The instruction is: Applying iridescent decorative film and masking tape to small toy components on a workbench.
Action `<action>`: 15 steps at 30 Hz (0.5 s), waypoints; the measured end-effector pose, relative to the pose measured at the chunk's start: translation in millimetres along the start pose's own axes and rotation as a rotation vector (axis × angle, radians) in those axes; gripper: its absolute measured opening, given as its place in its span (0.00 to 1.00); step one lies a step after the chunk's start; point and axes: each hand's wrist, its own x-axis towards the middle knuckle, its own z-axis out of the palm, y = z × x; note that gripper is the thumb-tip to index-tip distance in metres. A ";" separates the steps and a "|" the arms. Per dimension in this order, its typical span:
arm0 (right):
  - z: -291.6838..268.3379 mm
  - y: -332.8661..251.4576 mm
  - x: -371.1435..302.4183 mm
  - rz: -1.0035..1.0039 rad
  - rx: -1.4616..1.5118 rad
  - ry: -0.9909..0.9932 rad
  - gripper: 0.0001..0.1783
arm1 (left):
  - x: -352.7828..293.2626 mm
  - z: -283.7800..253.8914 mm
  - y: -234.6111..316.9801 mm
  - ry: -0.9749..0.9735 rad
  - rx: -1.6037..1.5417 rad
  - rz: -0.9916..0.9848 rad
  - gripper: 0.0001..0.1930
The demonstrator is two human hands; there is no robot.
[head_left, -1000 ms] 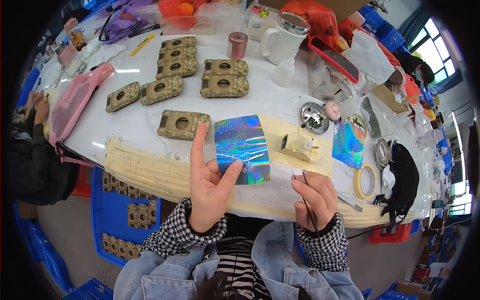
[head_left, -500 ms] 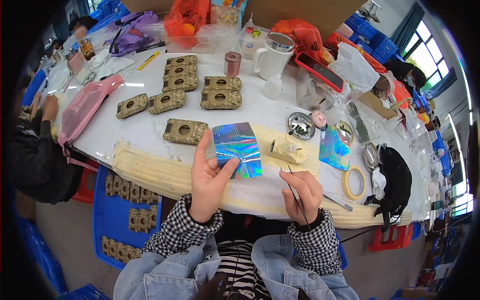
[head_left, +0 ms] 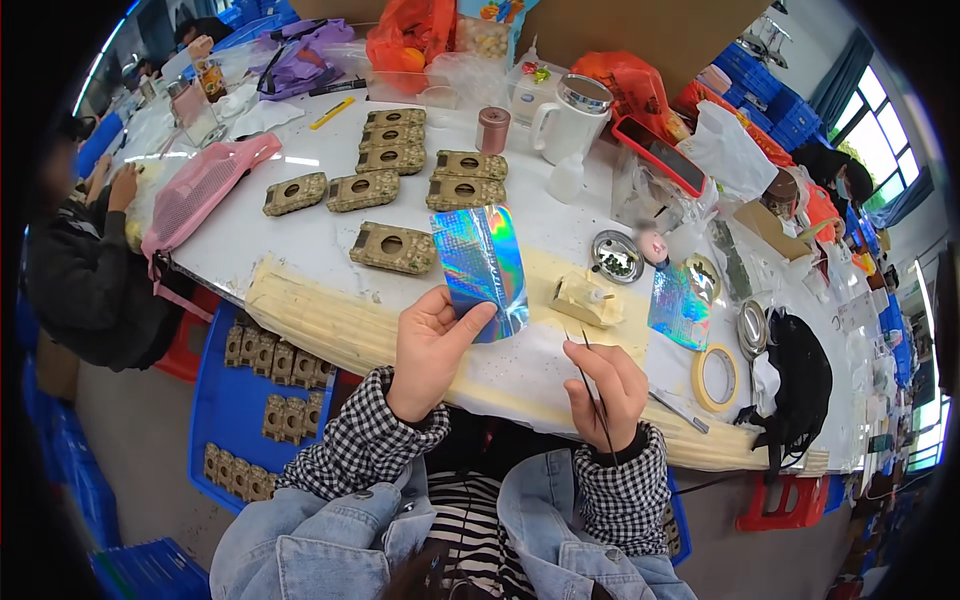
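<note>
My left hand (head_left: 436, 345) pinches the lower edge of a shiny holographic sticker sheet (head_left: 484, 268) between thumb and fingers, holding it up over the table. Closed round a pair of dark tweezers (head_left: 594, 393), my right hand (head_left: 612, 388) hovers near the table's front edge, with the tips pointing up and away. Just beyond those tips sits a cream, tape-covered block (head_left: 588, 300) with a small peg on top. A camouflage toy tank hull (head_left: 391, 248) with a round hole lies behind the sheet, and several similar hulls (head_left: 363, 189) stand farther back.
Right of the block are a round metal dish (head_left: 617, 257) with dark green bits, another holographic sheet (head_left: 680, 308), a masking tape roll (head_left: 714, 377) and a black bag (head_left: 797, 385). A white mug (head_left: 572, 122) stands behind. Below left, a blue tray (head_left: 225, 400) holds more hulls.
The sheet in my left hand has turned and tilted, and my fingers now grip it lower down. My right hand keeps the tweezers in nearly the same place. The view has shifted slightly.
</note>
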 end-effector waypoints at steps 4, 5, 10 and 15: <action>1.2 -2.7 3.0 -0.012 0.004 0.008 0.18 | 3.4 -3.6 2.8 -0.009 -0.008 -0.069 0.10; 1.9 -2.1 4.6 -0.017 0.000 0.011 0.18 | 4.2 -3.6 8.7 -0.011 -0.018 -0.107 0.10; 0.6 -1.7 5.3 -0.026 -0.015 -0.024 0.20 | 7.7 -6.0 17.9 -0.048 -0.035 -0.251 0.10; -1.7 -15.8 11.6 -0.015 0.027 -0.090 0.22 | 11.3 -7.2 20.9 -0.079 0.011 -0.310 0.11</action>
